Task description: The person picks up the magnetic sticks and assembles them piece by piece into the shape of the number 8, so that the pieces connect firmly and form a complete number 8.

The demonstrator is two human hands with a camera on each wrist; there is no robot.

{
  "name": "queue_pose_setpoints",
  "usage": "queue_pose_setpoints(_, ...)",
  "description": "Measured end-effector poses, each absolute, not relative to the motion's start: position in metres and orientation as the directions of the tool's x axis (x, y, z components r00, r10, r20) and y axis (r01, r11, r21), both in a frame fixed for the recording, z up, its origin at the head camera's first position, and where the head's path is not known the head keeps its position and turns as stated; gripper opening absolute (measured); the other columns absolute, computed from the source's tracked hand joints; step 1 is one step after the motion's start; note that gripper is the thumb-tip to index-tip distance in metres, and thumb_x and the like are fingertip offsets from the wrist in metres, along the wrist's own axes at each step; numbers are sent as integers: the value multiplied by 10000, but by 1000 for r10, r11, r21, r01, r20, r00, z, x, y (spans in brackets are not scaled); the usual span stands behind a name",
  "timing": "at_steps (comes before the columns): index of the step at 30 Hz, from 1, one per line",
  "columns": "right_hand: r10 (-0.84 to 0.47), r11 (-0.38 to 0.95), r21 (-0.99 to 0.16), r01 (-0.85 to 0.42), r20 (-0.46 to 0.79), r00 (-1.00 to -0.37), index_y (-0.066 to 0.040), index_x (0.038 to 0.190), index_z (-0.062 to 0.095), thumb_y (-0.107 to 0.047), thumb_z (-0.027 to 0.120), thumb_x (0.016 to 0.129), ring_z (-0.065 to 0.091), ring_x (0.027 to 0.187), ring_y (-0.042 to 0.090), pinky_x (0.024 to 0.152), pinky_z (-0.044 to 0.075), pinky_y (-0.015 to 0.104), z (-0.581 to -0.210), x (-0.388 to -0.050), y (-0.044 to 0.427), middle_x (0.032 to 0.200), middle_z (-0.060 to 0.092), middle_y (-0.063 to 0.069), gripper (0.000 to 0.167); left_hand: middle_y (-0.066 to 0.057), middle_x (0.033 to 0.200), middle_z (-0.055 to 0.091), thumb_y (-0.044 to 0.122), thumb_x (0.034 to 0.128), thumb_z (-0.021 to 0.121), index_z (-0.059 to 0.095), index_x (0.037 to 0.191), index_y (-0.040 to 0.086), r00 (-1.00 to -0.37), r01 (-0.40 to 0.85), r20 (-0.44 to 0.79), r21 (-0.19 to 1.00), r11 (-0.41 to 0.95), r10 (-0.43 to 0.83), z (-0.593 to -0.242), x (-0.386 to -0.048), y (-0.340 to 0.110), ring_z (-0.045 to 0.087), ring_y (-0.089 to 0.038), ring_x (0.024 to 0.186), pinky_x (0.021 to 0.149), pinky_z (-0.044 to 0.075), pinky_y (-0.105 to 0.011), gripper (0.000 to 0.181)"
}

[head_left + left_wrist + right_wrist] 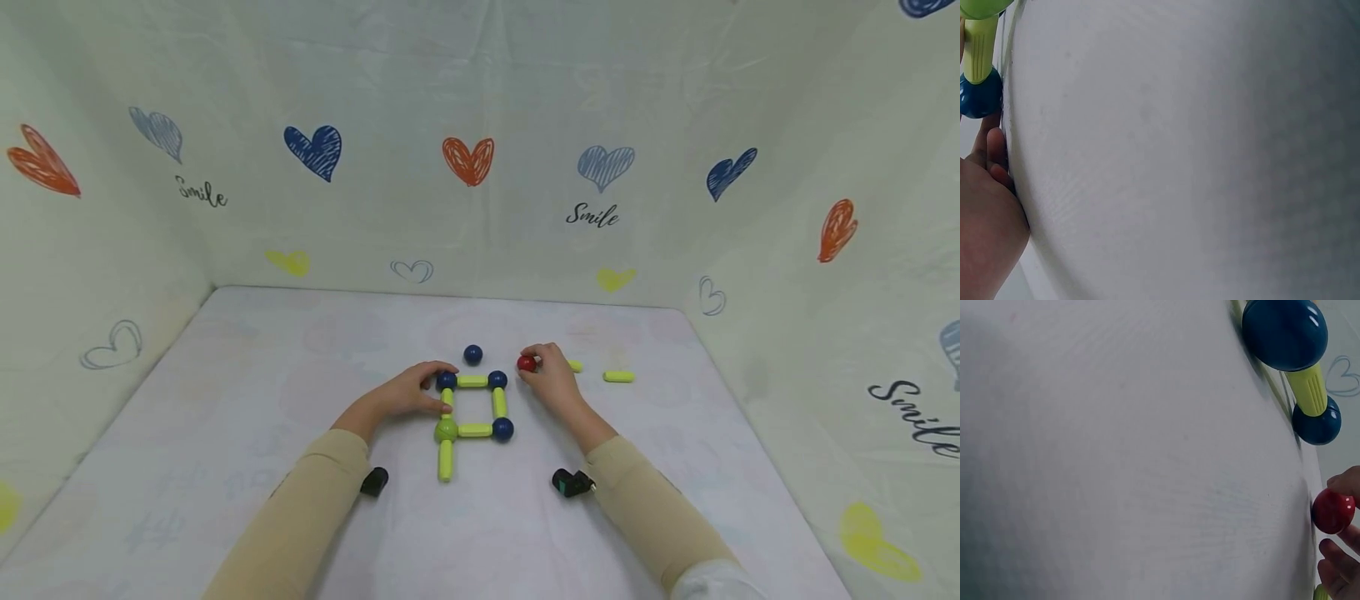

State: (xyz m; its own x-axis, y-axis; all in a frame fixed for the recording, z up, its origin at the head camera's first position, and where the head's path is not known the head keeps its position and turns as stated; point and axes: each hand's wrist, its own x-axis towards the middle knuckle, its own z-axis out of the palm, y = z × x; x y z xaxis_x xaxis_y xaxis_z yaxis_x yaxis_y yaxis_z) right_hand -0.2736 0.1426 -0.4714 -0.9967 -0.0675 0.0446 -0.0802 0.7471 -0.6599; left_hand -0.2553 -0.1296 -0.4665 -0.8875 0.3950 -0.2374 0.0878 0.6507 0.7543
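Pinching a red ball [527, 364] in the narrow grip of the right hand [553, 381], likely for control of so small and round a thing, to the right of the square frame's [475, 431] far side. Curling the left hand [408, 390], moderately wide, around that frame's far-left corner, with fingers at a blue ball [447, 382] and thumb by a stick [447, 397], apparently for steadiness on the counter [480, 533].

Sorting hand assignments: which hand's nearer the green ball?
Left. The left hand holds the square at its left side, just beyond the green ball; the right hand is farther off, right of the square's far right corner, pinching the red ball.
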Motion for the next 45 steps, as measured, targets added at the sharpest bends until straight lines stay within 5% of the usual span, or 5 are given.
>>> queue_pose_setpoints(14,-60,748,-662,-57,19,-998,-59,1209,619,-80,707,884,533,1022,256,899,483,401,-474,-279,139,1166,542,119,337,-61,1312,480,239,768,850,531,1365,204,-886,93,-232,759,645,401,-466,-255,-131,429,-260,1050,905,389,-410,677)
queue_pose_setpoints(25,-79,735,-676,-54,-6,-997,-69,1204,627,-86,719,879,535,987,248,849,501,374,-465,-268,140,1156,550,102,338,-77,1427,442,248,770,849,526,1373,219,-888,80,-243,754,652,391,-470,-257,-130,441,-275,1136,1003,377,-440,684)
queue_pose_setpoints(45,-238,706,-682,-190,24,-971,-84,1120,676,-37,760,822,573,939,210,809,501,350,-441,-226,129,1057,594,38,313,-75,1428,442,234,777,843,526,1377,219,-891,70,-247,755,652,381,-469,-258,-130,438,-274,1129,1003,374,-447,678)
